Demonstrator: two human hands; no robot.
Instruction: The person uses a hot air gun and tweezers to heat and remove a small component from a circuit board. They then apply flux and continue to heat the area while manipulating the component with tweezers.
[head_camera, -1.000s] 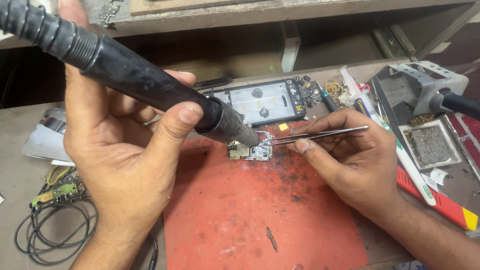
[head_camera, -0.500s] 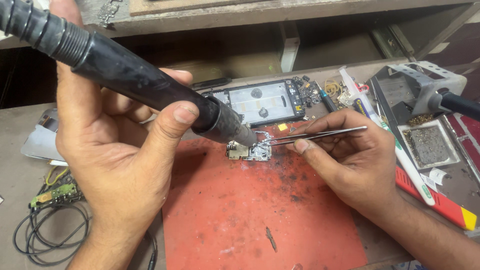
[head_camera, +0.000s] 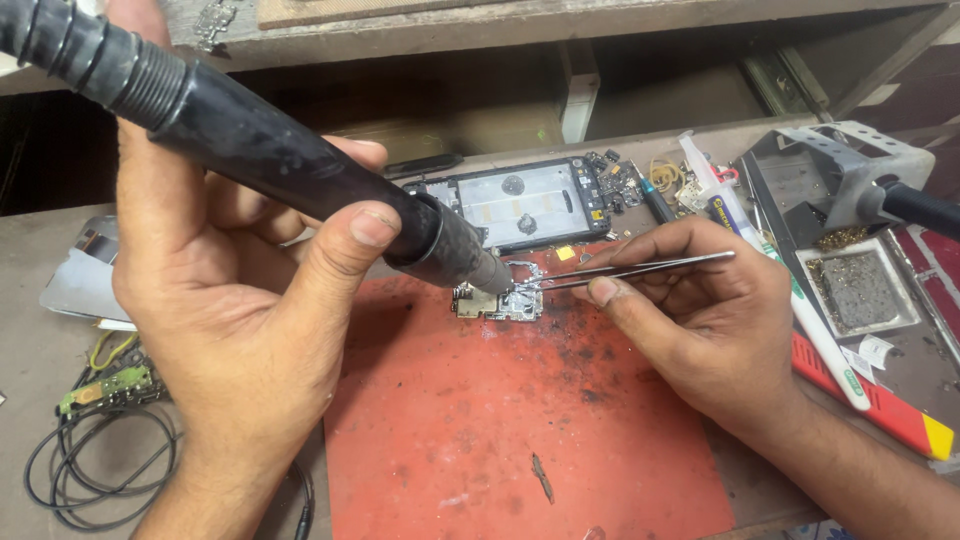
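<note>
My left hand is raised w/ wrist low, grip wrapped round the black hot-air wand, thumb on top, nozzle angled down onto the small circuit board on the red mat. My right hand rests on the bench, grip pinching tweezers, tips at the board.

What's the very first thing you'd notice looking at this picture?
The big black hot-air tool held in the left hand, slanting down from the top left onto a small circuit board. The board lies on a scorched red mat. From the right, the right hand pokes thin metal tweezers at the board.
</note>
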